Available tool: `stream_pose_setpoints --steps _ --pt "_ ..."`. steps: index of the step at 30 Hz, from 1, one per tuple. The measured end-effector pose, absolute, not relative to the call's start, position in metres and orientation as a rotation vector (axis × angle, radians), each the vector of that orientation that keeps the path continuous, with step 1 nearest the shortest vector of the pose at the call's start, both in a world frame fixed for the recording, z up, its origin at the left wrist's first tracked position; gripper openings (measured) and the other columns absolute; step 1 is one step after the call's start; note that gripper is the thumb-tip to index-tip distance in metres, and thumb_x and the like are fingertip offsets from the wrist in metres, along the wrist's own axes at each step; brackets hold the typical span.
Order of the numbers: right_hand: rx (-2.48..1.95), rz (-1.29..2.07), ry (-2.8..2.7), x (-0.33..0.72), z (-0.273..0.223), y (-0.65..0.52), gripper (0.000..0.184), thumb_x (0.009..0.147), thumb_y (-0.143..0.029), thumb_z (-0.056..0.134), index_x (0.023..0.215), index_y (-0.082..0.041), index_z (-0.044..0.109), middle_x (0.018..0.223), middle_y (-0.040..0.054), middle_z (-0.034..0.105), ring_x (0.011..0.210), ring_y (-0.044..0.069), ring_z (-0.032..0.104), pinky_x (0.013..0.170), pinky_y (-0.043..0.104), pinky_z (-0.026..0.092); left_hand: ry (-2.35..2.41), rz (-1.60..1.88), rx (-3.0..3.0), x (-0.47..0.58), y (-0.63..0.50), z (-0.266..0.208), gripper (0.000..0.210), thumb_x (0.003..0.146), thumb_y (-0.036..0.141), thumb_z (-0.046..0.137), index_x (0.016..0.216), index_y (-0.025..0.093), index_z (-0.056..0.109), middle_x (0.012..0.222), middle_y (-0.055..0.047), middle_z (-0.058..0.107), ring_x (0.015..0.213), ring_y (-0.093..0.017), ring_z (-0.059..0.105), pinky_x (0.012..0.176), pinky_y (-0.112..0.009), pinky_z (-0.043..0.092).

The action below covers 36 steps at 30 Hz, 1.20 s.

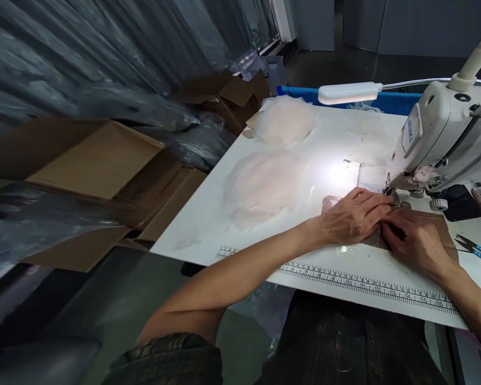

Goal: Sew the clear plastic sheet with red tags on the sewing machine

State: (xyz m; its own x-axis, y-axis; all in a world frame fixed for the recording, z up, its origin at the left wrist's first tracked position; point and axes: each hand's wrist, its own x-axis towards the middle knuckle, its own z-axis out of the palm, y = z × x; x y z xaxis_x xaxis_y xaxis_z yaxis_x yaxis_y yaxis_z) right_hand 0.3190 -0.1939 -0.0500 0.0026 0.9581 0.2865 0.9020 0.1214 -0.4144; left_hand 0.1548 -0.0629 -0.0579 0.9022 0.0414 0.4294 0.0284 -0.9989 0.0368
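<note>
Sat at a white bench (208,214) with a ruler strip (369,286) printed along its near edge, facing a white sewing machine (436,139) under a small gooseneck lamp (347,92)

Left hand (355,216) laid flat, fingers together and extended, pressing a thin brownish fabric piece (331,203) down onto the bench just short of the presser foot (393,197); not closed around anything, only pinning. Right hand (414,240) lying close beside it, touching it at the fingertips, fingers curled onto the same piece; whether pinching an edge or merely pressing, could not tell, fingertips hidden behind the left hand

Fabric piece lay mostly beneath both hands, its far end running under the machine head, its near edge peeking out toward the ruler strip. Looked light, limp and sheer, likely to slide on the glossy bench and to pucker if pulled unevenly; best held flat with spread fingers on either side of the seam line, close to the foot, rather than lifted by a corner

Two piles of pale pink gauzy pieces (264,187) and (282,120) resting farther left on the bench, well apart from the hands. Blue-handled snips (475,248) lying to the right, near the right wrist. Flattened cardboard boxes (96,160) stacked on the floor beyond the bench's left edge
</note>
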Motion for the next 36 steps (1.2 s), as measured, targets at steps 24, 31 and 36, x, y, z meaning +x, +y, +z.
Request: stream_pose_setpoints --steps 24,31,36 --pt "-1.988 -0.019 -2.180 0.347 -0.053 -0.184 0.041 0.096 -0.035 0.042 0.123 -0.026 0.071 0.100 0.0106 0.070 0.062 0.017 0.057 0.047 0.028 0.032 -0.142 0.799 3.040 0.156 -0.055 -0.072 0.018 0.100 0.022 0.049 0.090 0.021 0.064 0.101 -0.001 0.075 0.083 -0.011 0.066 0.085 -0.032 0.046" --pt "-1.884 -0.032 -2.142 0.351 -0.063 -0.189 0.043 0.097 -0.032 0.040 0.127 -0.023 0.069 0.103 0.0129 0.068 0.072 0.020 0.062 0.054 0.029 0.041 -0.086 0.705 3.058 0.155 -0.055 -0.071 0.020 0.099 0.022 0.048 0.090 0.022 0.066 0.099 0.000 0.075 0.078 -0.012 0.064 0.084 -0.035 0.045" --pt "-1.860 -0.008 -2.131 0.355 -0.065 -0.192 0.041 0.098 -0.033 0.041 0.128 -0.028 0.069 0.105 0.0113 0.068 0.077 0.019 0.063 0.056 0.028 0.043 -0.110 0.819 3.100 0.153 -0.055 -0.068 0.019 0.098 0.019 0.049 0.086 0.022 0.064 0.094 0.002 0.075 0.073 -0.011 0.062 0.090 -0.037 0.045"
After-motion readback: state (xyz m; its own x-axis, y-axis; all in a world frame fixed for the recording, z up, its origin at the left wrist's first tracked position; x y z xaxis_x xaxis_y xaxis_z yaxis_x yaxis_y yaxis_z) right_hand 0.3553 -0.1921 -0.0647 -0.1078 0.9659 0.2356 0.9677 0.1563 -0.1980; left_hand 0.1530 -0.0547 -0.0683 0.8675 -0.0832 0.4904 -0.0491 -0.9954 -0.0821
